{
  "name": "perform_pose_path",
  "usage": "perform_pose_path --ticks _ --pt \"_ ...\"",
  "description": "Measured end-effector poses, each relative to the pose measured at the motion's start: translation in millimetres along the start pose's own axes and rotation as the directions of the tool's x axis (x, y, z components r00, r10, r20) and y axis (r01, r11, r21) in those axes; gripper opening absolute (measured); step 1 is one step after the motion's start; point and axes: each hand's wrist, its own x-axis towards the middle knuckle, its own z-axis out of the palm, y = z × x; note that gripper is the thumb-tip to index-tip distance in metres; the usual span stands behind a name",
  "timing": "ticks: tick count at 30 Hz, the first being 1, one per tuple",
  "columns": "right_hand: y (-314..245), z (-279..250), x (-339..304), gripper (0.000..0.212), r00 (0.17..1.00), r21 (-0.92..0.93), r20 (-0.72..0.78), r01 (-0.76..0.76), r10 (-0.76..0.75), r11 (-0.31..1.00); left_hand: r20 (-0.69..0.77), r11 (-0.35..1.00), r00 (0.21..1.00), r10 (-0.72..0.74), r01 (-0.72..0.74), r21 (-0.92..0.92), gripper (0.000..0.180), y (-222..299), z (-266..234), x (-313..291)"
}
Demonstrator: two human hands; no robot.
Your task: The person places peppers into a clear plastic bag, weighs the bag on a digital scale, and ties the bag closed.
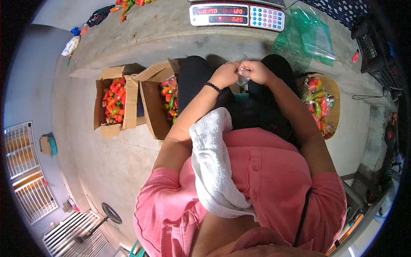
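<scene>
Over my lap, both hands meet at a small clear plastic bag (244, 81). My left hand (225, 75), below a black beaded bracelet (212, 88), pinches the bag from one side. Close beside it, my right hand (255, 72) has its fingers closed on the bag's gathered upper part. Some of the clear film hangs below the fingers and a bit sticks up above them. What the bag holds, if anything, is hard to make out. A white towel (209, 158) hangs down over my pink shirt.
Cardboard boxes of red and green peppers stand on the floor: one far left (99, 103), one by my left leg (152, 100), one at right (334, 103). On the concrete counter (162, 38) are a digital scale (220, 21), green plastic bags (295, 43) and a black crate (372, 47).
</scene>
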Motion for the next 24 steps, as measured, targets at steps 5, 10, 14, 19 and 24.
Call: perform_pose_path --ticks 5,10,14,19,24 --pt "-2 0 0 0.015 1.0 -0.01 -0.001 -0.001 0.001 1.0 -0.012 0.999 1.0 0.004 -0.003 0.049 0.022 4 -1 -1" --pt "-12 -2 -2 0.016 0.999 0.047 0.011 -0.04 0.04 0.998 -0.043 0.998 0.998 0.044 -0.042 0.041 0.021 2 -1 -1" --pt "-16 -2 -2 0.017 0.999 0.072 0.014 -0.052 0.051 0.996 -0.072 0.999 0.996 0.049 -0.049 0.007 0.021 0 -1 0" --pt "-17 -2 -3 0.02 1.0 -0.049 -0.027 0.001 -0.003 0.999 -0.053 0.999 0.998 0.032 -0.031 0.011 0.02 -1 0 1" --pt "-18 -4 -1 0.021 0.999 -0.113 0.032 -0.031 0.035 0.993 -0.057 0.999 0.998 0.03 -0.03 0.014 0.02 -5 2 1"
